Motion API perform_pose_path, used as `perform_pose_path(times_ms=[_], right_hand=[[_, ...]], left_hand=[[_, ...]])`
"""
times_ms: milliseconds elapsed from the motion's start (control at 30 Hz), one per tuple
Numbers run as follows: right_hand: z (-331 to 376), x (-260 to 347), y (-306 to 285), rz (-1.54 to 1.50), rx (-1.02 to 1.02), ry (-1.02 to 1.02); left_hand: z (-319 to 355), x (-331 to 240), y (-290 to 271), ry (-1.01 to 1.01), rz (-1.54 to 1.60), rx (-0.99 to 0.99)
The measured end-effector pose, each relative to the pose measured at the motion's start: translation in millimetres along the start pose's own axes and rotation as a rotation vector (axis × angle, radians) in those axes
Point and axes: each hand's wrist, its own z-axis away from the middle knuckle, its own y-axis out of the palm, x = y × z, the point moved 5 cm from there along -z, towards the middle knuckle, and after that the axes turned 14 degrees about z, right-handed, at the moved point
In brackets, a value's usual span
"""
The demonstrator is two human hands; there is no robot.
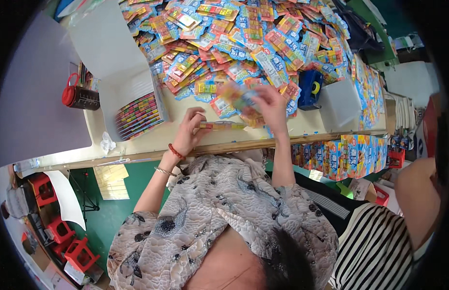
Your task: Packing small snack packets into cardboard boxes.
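Observation:
My left hand [189,129] is closed on the end of a thin blister card pack [223,125], seen edge-on just above the table's front edge. My right hand [271,107] pinches another colourful blister card [240,97], blurred by motion, over the cards in front of me. Beyond both hands a big heap of similar blister cards [234,46], blue, yellow and red, covers the back of the table. An open white carton [159,104] stands to the left of my left hand, with a row of packs [137,115] inside it.
A dark cup with a red lid [80,97] and crumpled tissue [107,143] lie left. At right are a blue tape dispenser [310,91], a white box [341,104] and hanging cards [352,154]. A person in striped clothing [379,241] sits close right. Red stools [81,254] stand lower left.

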Motion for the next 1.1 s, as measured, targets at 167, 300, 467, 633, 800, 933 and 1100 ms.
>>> perform_pose_path(times_ms=[167, 300, 467, 633, 800, 933, 1100], right_hand=[[27.8, 28.3, 57.4, 0.396, 0.764, -0.195], [-21.1, 11.2, 6.7, 0.615, 0.019, -0.152], [-75.3, -26.9, -11.0, 1.025, -0.011, -0.219], [-68.2, -1.9, -9.1, 1.037, 0.026, -0.17], [13.3, 16.1, 23.0, 0.163, -0.2, -0.123], [73.3, 7.2, 64.1, -0.166, -0.075, 0.086], [51.0, -7.5, 34.7, 0.513, 0.048, -0.403]], left_hand=[[8.6, 0.9, -0.8, -0.061, 0.448, -0.332], [9.0, 16.4, 5.8, -0.135, 0.26, 0.011], [11.0, 26.2, 19.7, -0.246, 0.254, 0.121], [16.2, 33.1, 22.8, -0.645, 1.181, -0.134], [14.4, 17.5, 30.3, -0.596, 1.615, -0.217], [12.8, 21.7, 28.6, -0.532, 1.426, -0.292], [32.0, 27.4, 9.8, -0.532, 0.945, -0.246]])
